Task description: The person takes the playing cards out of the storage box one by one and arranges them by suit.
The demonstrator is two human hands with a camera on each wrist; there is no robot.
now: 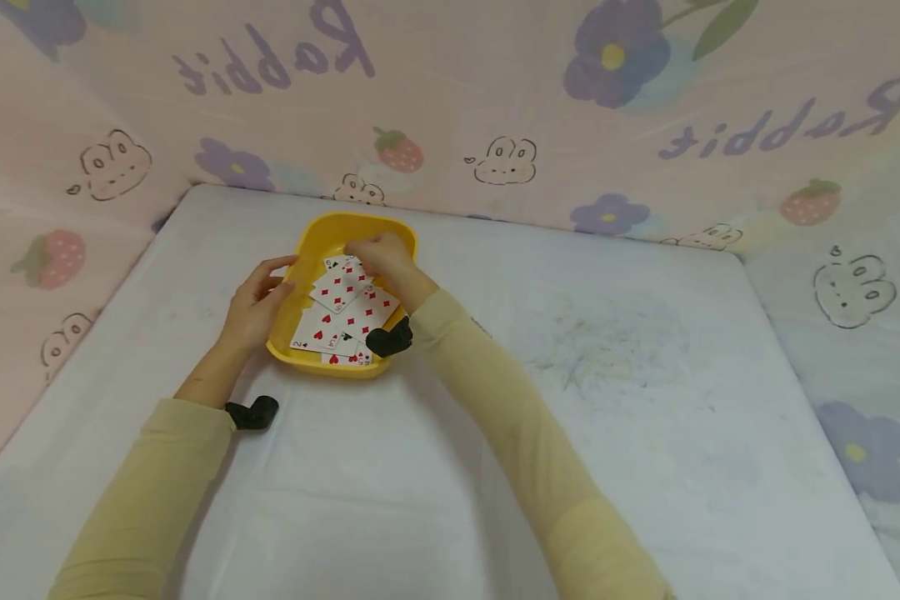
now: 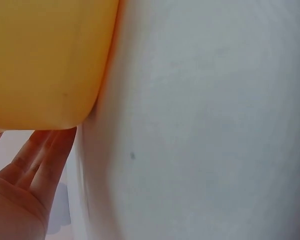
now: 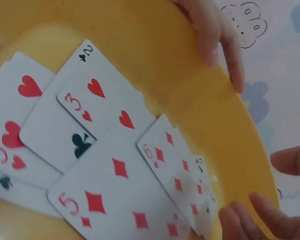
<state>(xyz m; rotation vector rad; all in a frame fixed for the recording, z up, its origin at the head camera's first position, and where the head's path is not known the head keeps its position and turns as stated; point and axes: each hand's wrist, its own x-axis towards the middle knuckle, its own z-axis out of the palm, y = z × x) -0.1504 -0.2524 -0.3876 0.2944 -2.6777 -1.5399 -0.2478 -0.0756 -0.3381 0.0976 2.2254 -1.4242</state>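
A yellow plastic basin [image 1: 300, 360] stands on the table, with playing cards [image 1: 317, 327] lying overlapped inside it. In the right wrist view the six of diamonds [image 3: 171, 162] lies near the five of diamonds [image 3: 121, 197], and the three of hearts [image 3: 110, 107] partly covers a club card. My left hand [image 1: 257, 302] holds the basin's left rim; the left wrist view has its fingers [image 2: 52, 165] against the outer wall. Over the far end of the basin is my right hand [image 1: 385, 257], close to the cards, its thumb [image 3: 292, 161] apart from the fingers and nothing visible between them.
A white cloth covers the table [image 1: 630, 467], with a scribbled, stained patch [image 1: 607, 346] to the right of the basin. Behind and beside it hangs a printed curtain [image 1: 450, 100] with rabbits and flowers. Black wrist cameras [image 1: 253, 412] are strapped to both wrists.
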